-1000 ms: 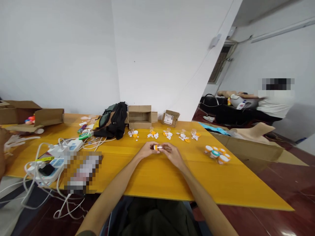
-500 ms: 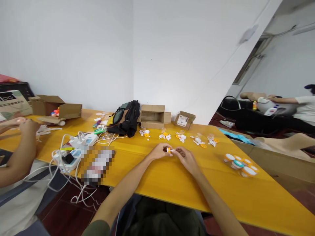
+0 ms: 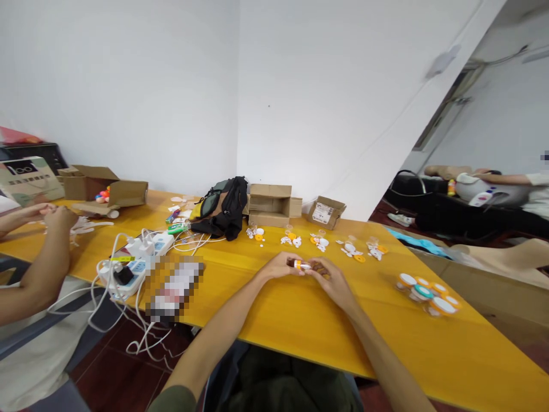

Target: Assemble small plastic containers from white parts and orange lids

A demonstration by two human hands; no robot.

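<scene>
Over the middle of the table, my left hand (image 3: 281,266) is closed around a small orange-and-white plastic piece (image 3: 298,264), which resembles a jar lid seen edge-on. My right hand (image 3: 332,280) meets it from the other side, fingertips pinched at its white end; some of those fingers are hidden. Beyond my hands, small groups of loose white parts, orange rings and clear cups lie in a row, among them a white disc (image 3: 350,248) and an orange ring (image 3: 359,258). To the right stands a cluster of lidded jars, including one with a teal lid (image 3: 423,292).
A yellow table (image 3: 274,320) spans the view. At its back are an open cardboard box (image 3: 270,218), a smaller box (image 3: 326,213) and a black backpack (image 3: 227,209). Left lie a power strip (image 3: 137,268), cables and a blurred-out phone (image 3: 178,289). A co-worker's arm (image 3: 45,269) is farther left.
The view has shifted slightly, so things sit a little farther right. Between my hands, more of the white end of the piece shows; both hands stay together around it.
</scene>
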